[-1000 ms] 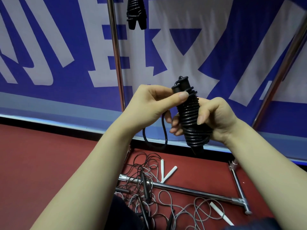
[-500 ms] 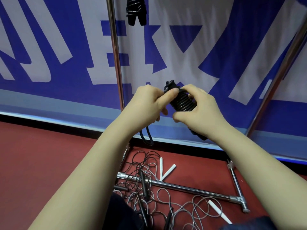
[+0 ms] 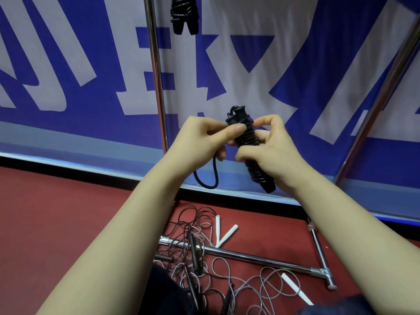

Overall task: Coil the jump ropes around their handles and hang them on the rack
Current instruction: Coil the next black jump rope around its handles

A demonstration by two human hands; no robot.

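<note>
One black jump rope [image 3: 247,139], tightly coiled, pinched by left hand [image 3: 202,138] and right hand [image 3: 279,155] fingers

Matt black cord, ridged coil on coil, on the jump rope [image 3: 247,138] — bright polished metal gleaming on the rack [image 3: 156,64] poles, a smooth faintly creased banner [image 3: 250,53], dull matt red floor [image 3: 56,212], smooth white plastic handles [image 3: 228,234].

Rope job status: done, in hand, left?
Done: one coiled black jump rope hangs up top beside the chrome rack upright. In hand: left hand and right hand grip a second black rope bundle, mostly wound, short loop dangling. Left: hang it, then the tangle of grey and black ropes on the red floor.
</note>
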